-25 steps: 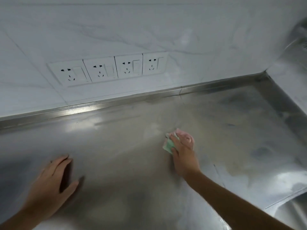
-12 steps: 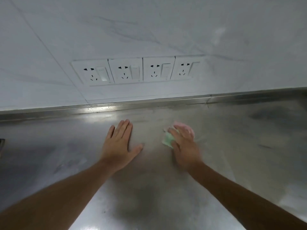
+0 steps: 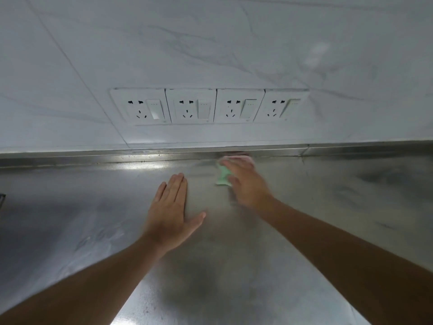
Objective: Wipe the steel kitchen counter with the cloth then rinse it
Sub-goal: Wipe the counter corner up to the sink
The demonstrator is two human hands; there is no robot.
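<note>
On the counter (image 3: 328, 207), the left hand (image 3: 171, 214) lies left of the cloth (image 3: 223, 178); the right hand (image 3: 248, 184) rests on it, 4 sockets (image 3: 208, 105) behind.

Steel counter (image 3: 351, 207) lies open at the frame's right and lower left. The wall (image 3: 210, 43) bounds it across the middle.

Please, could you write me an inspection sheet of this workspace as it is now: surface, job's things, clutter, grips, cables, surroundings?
Surface: steel counter, streaky with dull patches.
Job's things: pink and green cloth, at the counter's back edge, under the right hand.
Clutter: dark object cut off at the left edge.
Grips: left hand flat on the counter, fingers straight; right hand on the cloth, blurred, grip unclear.
Cables: nothing seen.
Surroundings: marbled wall with four sockets.
</note>
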